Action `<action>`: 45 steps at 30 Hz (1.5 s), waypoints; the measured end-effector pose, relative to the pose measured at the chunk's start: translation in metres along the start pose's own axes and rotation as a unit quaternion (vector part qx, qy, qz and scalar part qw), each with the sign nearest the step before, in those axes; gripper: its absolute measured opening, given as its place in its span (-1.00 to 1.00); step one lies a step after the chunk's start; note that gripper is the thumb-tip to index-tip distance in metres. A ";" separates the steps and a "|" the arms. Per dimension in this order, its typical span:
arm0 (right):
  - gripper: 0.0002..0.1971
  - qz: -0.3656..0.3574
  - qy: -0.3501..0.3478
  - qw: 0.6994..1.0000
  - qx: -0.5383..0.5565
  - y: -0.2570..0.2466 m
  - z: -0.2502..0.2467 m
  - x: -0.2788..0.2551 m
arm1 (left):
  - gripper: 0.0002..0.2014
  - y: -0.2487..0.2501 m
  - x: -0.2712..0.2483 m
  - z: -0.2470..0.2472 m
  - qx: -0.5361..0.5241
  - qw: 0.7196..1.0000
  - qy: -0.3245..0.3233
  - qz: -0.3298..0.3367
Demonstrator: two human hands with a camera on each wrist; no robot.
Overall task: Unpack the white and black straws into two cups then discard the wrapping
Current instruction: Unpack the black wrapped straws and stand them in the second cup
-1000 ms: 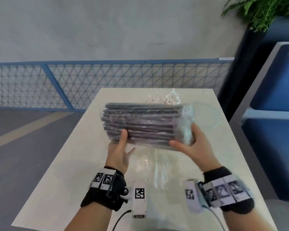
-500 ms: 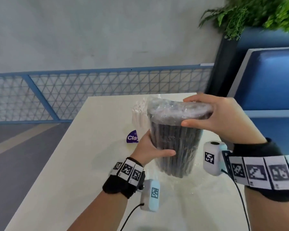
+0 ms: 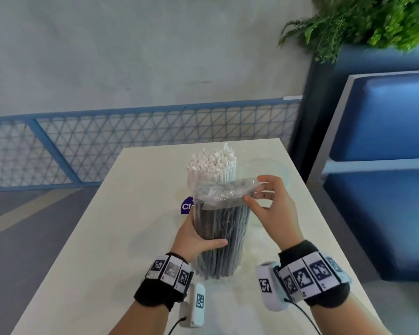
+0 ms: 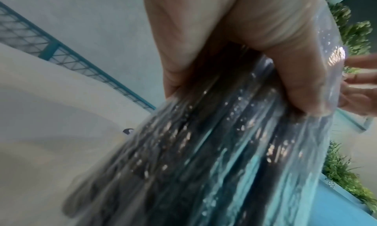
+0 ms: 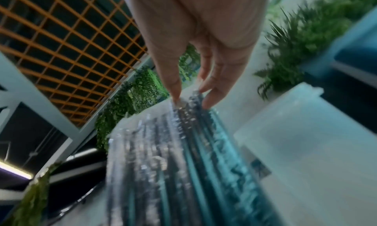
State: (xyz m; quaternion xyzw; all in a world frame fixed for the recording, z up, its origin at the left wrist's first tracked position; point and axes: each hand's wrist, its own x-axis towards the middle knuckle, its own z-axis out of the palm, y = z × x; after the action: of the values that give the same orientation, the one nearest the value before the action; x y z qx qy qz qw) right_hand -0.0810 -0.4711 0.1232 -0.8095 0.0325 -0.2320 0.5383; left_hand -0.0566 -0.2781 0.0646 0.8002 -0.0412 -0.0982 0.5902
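A pack of black straws (image 3: 221, 234) in clear plastic wrapping (image 3: 224, 192) stands upright on the table (image 3: 87, 252). My left hand (image 3: 196, 238) grips the pack around its middle, thumb across the front. My right hand (image 3: 264, 197) pinches the loose wrapping at the pack's top right corner between thumb and fingers. In the left wrist view the black straws (image 4: 204, 149) fill the frame under my left hand (image 4: 255, 52). The right wrist view shows my right hand (image 5: 189, 97) at the wrapping (image 5: 159, 121). White straws (image 3: 212, 165) stand behind in a cup with a purple label (image 3: 186, 206).
An empty clear cup (image 3: 266, 169) stands at the back right of the table; in the right wrist view the cup (image 5: 310, 149) is beside the pack. Loose clear plastic (image 3: 259, 238) lies under my right wrist. Blue seating (image 3: 382, 165) and a planter (image 3: 363, 22) are at the right, a mesh railing (image 3: 131, 141) behind.
The black straw pack went from lying sideways in both hands to standing upright on the table. My right hand moved from cupping its top to pinching the wrapping's corner.
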 end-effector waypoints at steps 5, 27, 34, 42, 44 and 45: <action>-0.67 0.112 0.018 0.990 0.080 0.009 0.022 -0.008 | -0.06 -0.011 -0.002 0.007 -0.002 1.000 0.024 0.007; -0.80 -0.327 0.054 0.923 -0.195 0.010 0.063 -0.006 | -0.15 -0.020 0.006 0.017 0.032 0.996 0.057 0.057; -0.92 -0.387 0.066 0.898 -0.200 0.013 0.064 0.001 | -0.17 -0.020 0.007 0.017 0.029 0.997 0.055 0.054; -0.81 -0.322 0.055 0.924 -0.197 0.008 0.071 -0.005 | -0.18 -0.016 0.002 0.024 0.021 0.995 0.075 0.068; -0.91 -0.327 0.070 0.924 -0.185 0.005 0.070 -0.002 | -0.19 -0.016 0.002 0.023 0.028 0.995 0.076 0.065; -0.93 -0.331 0.071 0.923 -0.183 0.004 0.069 -0.001 | -0.19 -0.016 0.002 0.023 0.032 0.995 0.075 0.062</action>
State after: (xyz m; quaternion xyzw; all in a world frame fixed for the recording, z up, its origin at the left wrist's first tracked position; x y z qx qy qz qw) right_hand -0.0524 -0.4135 0.0974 -0.8400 -0.1573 -0.4440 0.2692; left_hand -0.0601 -0.2950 0.0429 0.8194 -0.0494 0.0004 0.5711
